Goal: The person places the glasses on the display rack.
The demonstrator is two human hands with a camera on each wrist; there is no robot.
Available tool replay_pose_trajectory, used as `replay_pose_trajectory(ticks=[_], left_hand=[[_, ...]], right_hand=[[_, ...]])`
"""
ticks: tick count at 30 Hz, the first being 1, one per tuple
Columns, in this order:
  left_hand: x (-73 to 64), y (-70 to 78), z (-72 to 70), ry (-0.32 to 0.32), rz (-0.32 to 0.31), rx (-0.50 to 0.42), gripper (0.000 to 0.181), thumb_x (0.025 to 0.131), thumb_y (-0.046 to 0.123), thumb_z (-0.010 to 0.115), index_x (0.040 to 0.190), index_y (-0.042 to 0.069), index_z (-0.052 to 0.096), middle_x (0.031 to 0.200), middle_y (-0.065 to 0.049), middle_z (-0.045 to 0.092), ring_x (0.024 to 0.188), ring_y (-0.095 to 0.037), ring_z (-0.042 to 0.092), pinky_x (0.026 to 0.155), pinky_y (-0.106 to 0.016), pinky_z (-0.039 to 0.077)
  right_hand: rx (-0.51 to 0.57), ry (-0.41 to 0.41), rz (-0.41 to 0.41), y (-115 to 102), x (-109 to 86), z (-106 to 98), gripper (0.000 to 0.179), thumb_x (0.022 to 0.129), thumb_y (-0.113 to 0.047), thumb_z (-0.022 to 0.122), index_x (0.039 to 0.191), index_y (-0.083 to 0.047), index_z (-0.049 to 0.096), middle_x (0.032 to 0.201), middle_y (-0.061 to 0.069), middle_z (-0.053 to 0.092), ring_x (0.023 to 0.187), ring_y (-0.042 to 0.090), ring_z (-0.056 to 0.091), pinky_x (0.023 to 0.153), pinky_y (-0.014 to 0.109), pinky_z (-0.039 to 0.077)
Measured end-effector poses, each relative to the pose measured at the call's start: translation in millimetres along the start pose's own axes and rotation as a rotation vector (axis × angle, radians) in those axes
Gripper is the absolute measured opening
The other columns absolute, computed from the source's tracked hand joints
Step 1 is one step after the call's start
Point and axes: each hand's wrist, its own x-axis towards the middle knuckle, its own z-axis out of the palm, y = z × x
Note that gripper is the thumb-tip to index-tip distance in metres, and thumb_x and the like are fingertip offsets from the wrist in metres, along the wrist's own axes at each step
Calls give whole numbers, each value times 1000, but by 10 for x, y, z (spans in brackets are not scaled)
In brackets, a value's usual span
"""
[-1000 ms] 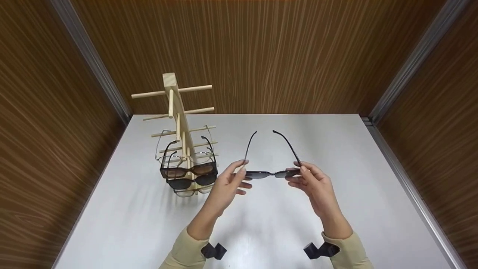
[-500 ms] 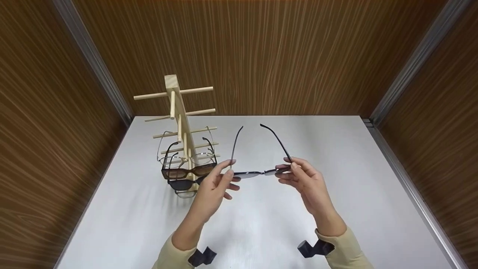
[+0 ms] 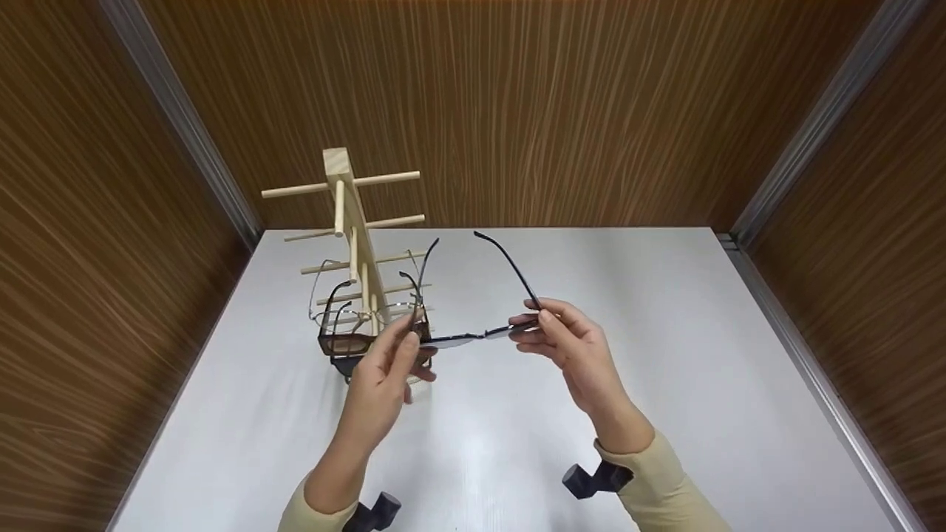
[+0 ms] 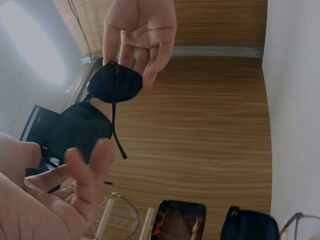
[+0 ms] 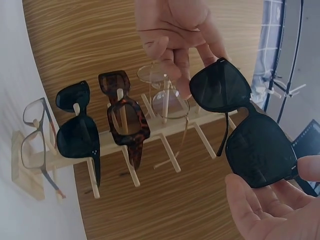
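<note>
Both hands hold one pair of dark sunglasses [image 3: 452, 342] by its two ends, with the temple arms unfolded and pointing away from the person. My left hand [image 3: 378, 388] pinches the left hinge between thumb and fingers, overlapping the lower rack in the head view. My right hand [image 3: 584, 358] pinches the right hinge. In the right wrist view the dark lenses [image 5: 260, 150] face the camera. Beside them stands a wooden glasses rack [image 3: 336, 161], its upper pegs bare. Thin metal-framed glasses [image 5: 171, 104] hang highest of the worn pegs, close to the held pair.
Below the metal-framed glasses hang tortoiseshell sunglasses [image 5: 129, 120], black sunglasses [image 5: 77, 140] and clear-lensed glasses [image 5: 34, 150]. The rack stands on the left of a white table [image 3: 665, 310]. Wood-patterned panels [image 3: 517, 111] enclose the back and sides.
Both hands have carried the sunglasses leftward toward the rack, tilting them so the right end sits higher. The left hand now covers part of the lower glasses. The rack stays in place.
</note>
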Motion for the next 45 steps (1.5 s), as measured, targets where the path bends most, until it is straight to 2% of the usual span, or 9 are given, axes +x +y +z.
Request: replay_pose_trajectory(ticks=[3,7,10,17,28,36,40,45], left_hand=[[-42,26,-37,41,45,47,39,99,29,44,137,16,45,89,-9,61,68,-22,62,49,-26,45],[-84,70,-89,77,87,60,39,100,26,44,138,16,44,92,-9,61,65,-21,61,52,-27,46],[-108,106,-139,97,81,46,39,100,24,44,138,16,43,99,-10,62,65,-22,61,49,-25,45],[-163,176,-253,147,73,26,39,100,22,43,139,15,43,97,-14,61,65,-25,60,53,-26,49],[-217,312,-462,281,91,58,37,101,19,42,137,13,46,93,-17,67,59,-23,59,42,-20,38],[-172,328,-591,329,122,63,35,101,17,40,134,8,48,83,-10,68,52,-21,57,37,-17,32],[-121,335,-645,337,97,62,36,101,18,41,135,9,48,82,-7,65,53,-20,58,37,-17,32],[-36,329,-716,346,34,22,37,100,19,43,135,8,48,84,-13,62,53,-17,57,38,-17,32]], right_hand=[[15,-19,-12,-16,32,63,30,97,-11,51,120,8,52,105,21,62,91,33,64,84,45,49],[26,-42,-27,-39,77,143,28,96,-11,51,118,5,54,104,21,63,91,33,64,83,44,50],[28,-55,-23,-49,108,206,26,96,-11,52,118,3,56,104,21,63,91,32,64,84,44,50],[27,-76,-8,-62,193,368,29,95,-15,54,118,3,55,104,20,63,91,30,65,83,44,50],[14,-109,-8,-94,358,658,35,95,-14,54,120,10,51,99,18,65,85,28,66,79,44,52],[3,-97,52,-65,502,805,31,94,-14,53,119,5,54,94,22,62,80,28,67,78,46,52],[0,-85,56,-48,574,853,31,94,-14,53,119,5,54,93,21,63,79,27,67,77,45,52],[-23,-84,82,-26,653,888,31,96,-13,51,120,6,53,94,21,63,79,28,67,77,45,52]])
